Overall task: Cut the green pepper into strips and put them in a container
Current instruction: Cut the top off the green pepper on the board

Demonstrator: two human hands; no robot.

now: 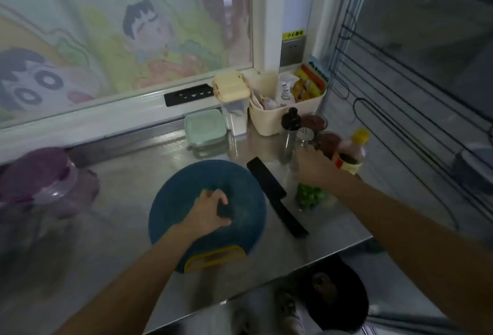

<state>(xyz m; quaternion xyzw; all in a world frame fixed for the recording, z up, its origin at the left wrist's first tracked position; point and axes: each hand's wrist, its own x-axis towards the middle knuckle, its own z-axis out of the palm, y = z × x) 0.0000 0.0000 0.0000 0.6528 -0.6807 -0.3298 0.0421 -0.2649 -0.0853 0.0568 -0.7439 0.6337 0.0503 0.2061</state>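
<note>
Steel counter mid-frame: my left hand curls on the cutting board, steadying it or gathering scraps, I cannot tell. My right hand tops the container of pepper strips, grip hidden. The knife is parked between.

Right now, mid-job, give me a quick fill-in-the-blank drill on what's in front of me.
1. The round cutting board is ____ in colour.
2. The black knife lies just to the ____ of that board.
3. The clear container below the right hand holds ____ pepper pieces.
4. The left hand is over the ____.

Missing words: blue; right; green; cutting board
</note>
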